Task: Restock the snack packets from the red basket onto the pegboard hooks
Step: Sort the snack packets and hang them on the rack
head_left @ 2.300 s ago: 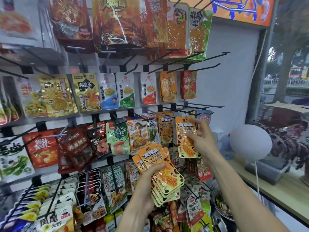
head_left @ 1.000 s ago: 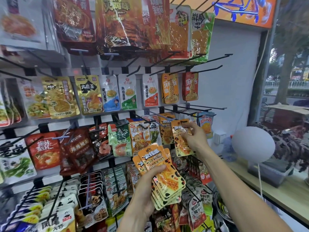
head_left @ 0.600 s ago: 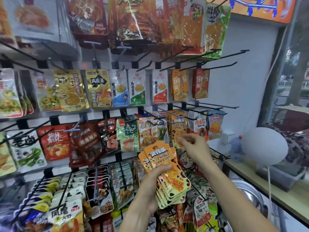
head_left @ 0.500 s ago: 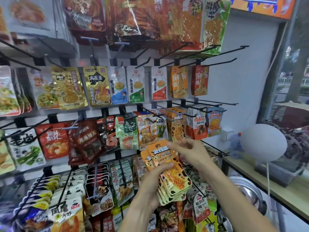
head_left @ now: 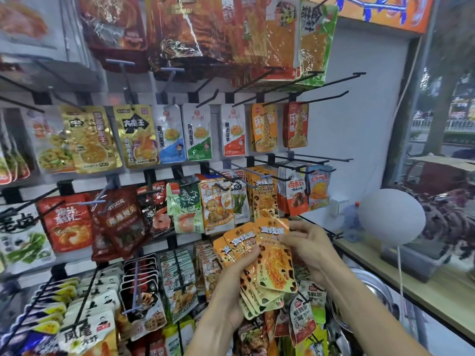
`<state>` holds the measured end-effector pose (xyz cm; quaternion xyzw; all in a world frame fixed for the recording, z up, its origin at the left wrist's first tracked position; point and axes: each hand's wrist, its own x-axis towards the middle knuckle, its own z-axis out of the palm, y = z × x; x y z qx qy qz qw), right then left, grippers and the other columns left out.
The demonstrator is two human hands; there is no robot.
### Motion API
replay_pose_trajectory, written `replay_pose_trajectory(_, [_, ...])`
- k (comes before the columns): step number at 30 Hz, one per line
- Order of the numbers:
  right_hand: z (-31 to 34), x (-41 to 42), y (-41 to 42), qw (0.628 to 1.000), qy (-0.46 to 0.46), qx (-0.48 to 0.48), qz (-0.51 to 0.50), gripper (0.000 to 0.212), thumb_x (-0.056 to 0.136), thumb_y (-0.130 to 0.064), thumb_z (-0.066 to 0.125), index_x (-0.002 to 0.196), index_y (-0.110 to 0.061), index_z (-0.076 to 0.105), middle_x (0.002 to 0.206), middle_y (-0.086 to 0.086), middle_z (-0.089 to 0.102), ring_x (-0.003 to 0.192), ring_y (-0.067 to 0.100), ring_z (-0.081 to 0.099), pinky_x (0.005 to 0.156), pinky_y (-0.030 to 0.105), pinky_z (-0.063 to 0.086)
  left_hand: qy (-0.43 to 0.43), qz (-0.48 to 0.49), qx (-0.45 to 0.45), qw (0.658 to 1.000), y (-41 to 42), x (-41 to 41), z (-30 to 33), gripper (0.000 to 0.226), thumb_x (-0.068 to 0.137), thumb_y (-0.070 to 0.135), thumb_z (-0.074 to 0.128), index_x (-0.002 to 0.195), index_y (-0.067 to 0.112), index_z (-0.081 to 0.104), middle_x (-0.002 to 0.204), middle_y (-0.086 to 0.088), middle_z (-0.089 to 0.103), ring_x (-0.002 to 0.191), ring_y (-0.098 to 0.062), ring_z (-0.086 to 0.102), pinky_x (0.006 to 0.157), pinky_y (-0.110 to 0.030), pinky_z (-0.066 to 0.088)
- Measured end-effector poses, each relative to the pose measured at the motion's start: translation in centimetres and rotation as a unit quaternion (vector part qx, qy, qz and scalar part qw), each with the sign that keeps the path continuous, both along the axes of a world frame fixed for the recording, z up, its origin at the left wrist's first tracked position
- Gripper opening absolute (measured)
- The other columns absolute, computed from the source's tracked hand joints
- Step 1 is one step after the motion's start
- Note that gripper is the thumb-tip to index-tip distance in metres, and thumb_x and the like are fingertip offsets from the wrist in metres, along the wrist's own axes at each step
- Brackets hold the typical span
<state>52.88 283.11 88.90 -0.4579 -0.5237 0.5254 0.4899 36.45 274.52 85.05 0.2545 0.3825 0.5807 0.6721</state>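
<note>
The left hand grips a fanned stack of orange packets below the pegboard hooks; the right hand pinches the top packet. Hung snacks crowd around. A white balloon sits right. The packets' lower edges overlap, hard to count.

White wall, wooden counter

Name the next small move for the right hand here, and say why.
Probably lift the front orange packet clear of the fanned stack and up to the hook where matching orange packets hang. The right hand already pinches its top edge, while the left hand grips the stack.
</note>
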Motion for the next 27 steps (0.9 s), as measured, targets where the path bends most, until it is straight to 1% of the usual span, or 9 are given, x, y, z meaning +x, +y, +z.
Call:
replay_pose_trajectory(3, [0.8, 0.5, 0.6, 0.993, 0.084, 0.038, -0.075, 0.039, 0.094, -0.004, 0.073, 0.116, -0.026, 0.05, 0.11, 0.017, 0.07, 0.094, 0.031, 0.071, 0.09, 0.05, 0.058, 0.042, 0.042, 0.011, 0.998, 0.6, -0.1, -0.5, 0.065, 0.063, 0.05, 0.098, 0.119, 0.023, 0.081, 0.135, -0.012, 0.071, 0.129, -0.038, 0.064, 0.116, -0.059, 0.043])
replay_pose_trajectory(6, [2.8, 0.8, 1.6, 0.983, 0.115, 0.099, -0.102, 0.031, 0.102, -0.002, 0.059, 0.108, -0.032, 0.052, 0.106, 0.023, 0.068, 0.079, 0.029, 0.064, 0.074, 0.046, 0.052, 0.051, 0.06, 0.013, 0.997, 1.7, -0.6, -1.6, 0.076, 0.047, 0.061, 0.102, 0.115, 0.034, 0.081, 0.143, -0.005, 0.066, 0.14, -0.034, 0.055, 0.119, -0.061, 0.039])
replay_pose_trajectory(7, [3.2, 0.7, 2.0, 0.982, 0.103, 0.121, -0.106, 0.03, 0.103, -0.003, 0.057, 0.108, -0.033, 0.056, 0.109, 0.026, 0.068, 0.078, 0.03, 0.062, 0.073, 0.046, 0.051, 0.044, 0.053, 0.02, 0.997, 1.6, -0.5, -1.3, 0.076, 0.046, 0.061, 0.102, 0.114, 0.034, 0.082, 0.145, -0.004, 0.065, 0.141, -0.034, 0.053, 0.12, -0.06, 0.038])
replay_pose_trajectory(9, [4.0, 0.2, 2.7, 0.979, 0.072, 0.158, -0.105, 0.032, 0.104, -0.006, 0.056, 0.108, -0.037, 0.062, 0.12, 0.019, 0.07, 0.076, 0.03, 0.06, 0.068, 0.045, 0.05, 0.043, 0.056, 0.038, 0.997, 1.0, -0.1, -0.4, 0.073, 0.049, 0.06, 0.101, 0.113, 0.032, 0.08, 0.15, -0.002, 0.06, 0.146, -0.031, 0.047, 0.123, -0.06, 0.032])
replay_pose_trajectory(13, [4.9, -0.4, 4.5, 0.973, 0.014, 0.189, -0.135, 0.034, 0.104, -0.006, 0.056, 0.119, -0.035, 0.065, 0.137, 0.005, 0.062, 0.062, 0.014, 0.057, 0.049, 0.026, 0.045, 0.052, 0.072, 0.045, 0.995, -0.3, 1.2, 2.1, 0.054, 0.066, 0.053, 0.091, 0.11, 0.033, 0.068, 0.159, -0.002, 0.048, 0.154, -0.025, 0.031, 0.128, -0.053, 0.017])
replay_pose_trajectory(16, [4.9, -0.7, 5.6, 0.97, -0.014, 0.192, -0.145, 0.035, 0.103, -0.005, 0.057, 0.121, -0.034, 0.065, 0.135, 0.0, 0.06, 0.078, 0.009, 0.065, 0.051, 0.025, 0.045, 0.057, 0.084, 0.052, 0.993, -0.7, 1.1, 2.7, 0.048, 0.07, 0.051, 0.085, 0.109, 0.034, 0.065, 0.163, -0.004, 0.043, 0.155, -0.024, 0.028, 0.128, -0.052, 0.014])
replay_pose_trajectory(19, [4.8, -0.6, 6.1, 0.967, -0.041, 0.19, -0.163, 0.035, 0.102, -0.006, 0.059, 0.119, -0.036, 0.064, 0.127, -0.001, 0.06, 0.063, 0.008, 0.056, 0.045, 0.023, 0.039, 0.057, 0.091, 0.055, 0.993, -0.5, 1.0, 3.0, 0.048, 0.068, 0.052, 0.086, 0.108, 0.035, 0.065, 0.164, -0.005, 0.042, 0.156, -0.025, 0.027, 0.128, -0.053, 0.015])
replay_pose_trajectory(23, [4.4, -0.4, 6.7, 0.964, -0.056, 0.19, -0.18, 0.029, 0.1, -0.008, 0.062, 0.106, -0.036, 0.065, 0.119, -0.003, 0.064, 0.09, 0.022, 0.059, 0.061, 0.03, 0.043, 0.051, 0.088, 0.06, 0.993, -0.7, 0.5, 3.0, 0.042, 0.07, 0.05, 0.086, 0.103, 0.036, 0.063, 0.162, -0.006, 0.044, 0.155, -0.026, 0.029, 0.128, -0.053, 0.016])
replay_pose_trajectory(27, [4.8, -1.5, 7.5, 0.961, -0.082, 0.197, -0.177, 0.028, 0.098, -0.003, 0.063, 0.102, -0.03, 0.069, 0.114, -0.003, 0.069, 0.084, 0.018, 0.061, 0.065, 0.027, 0.045, 0.071, 0.081, 0.063, 0.992, -0.8, 0.0, 2.3, 0.046, 0.068, 0.05, 0.087, 0.106, 0.034, 0.067, 0.159, -0.005, 0.048, 0.153, -0.026, 0.033, 0.129, -0.054, 0.018])
